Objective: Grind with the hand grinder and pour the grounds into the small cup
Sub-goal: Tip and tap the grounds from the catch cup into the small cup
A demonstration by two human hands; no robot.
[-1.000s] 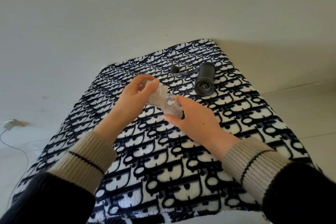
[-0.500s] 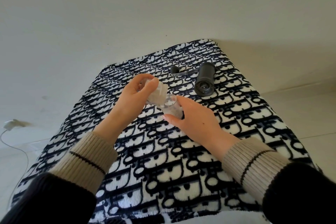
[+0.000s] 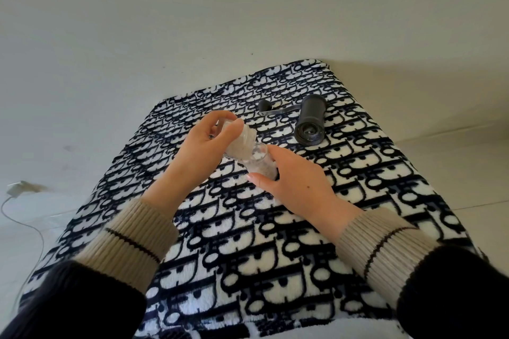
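Jar (image 3: 239, 143) in left hand (image 3: 203, 148), tilted over cup (image 3: 260, 164)

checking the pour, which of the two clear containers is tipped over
The clear jar in the left hand, tilted mouth-down. The small cup, steadied by the right hand, stands upright.

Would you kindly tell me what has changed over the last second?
Almost nothing: the left hand keeps the clear jar tipped against the small cup, which the right hand still steadies. No grip changed. The grinder lies unmoved on the blanket.
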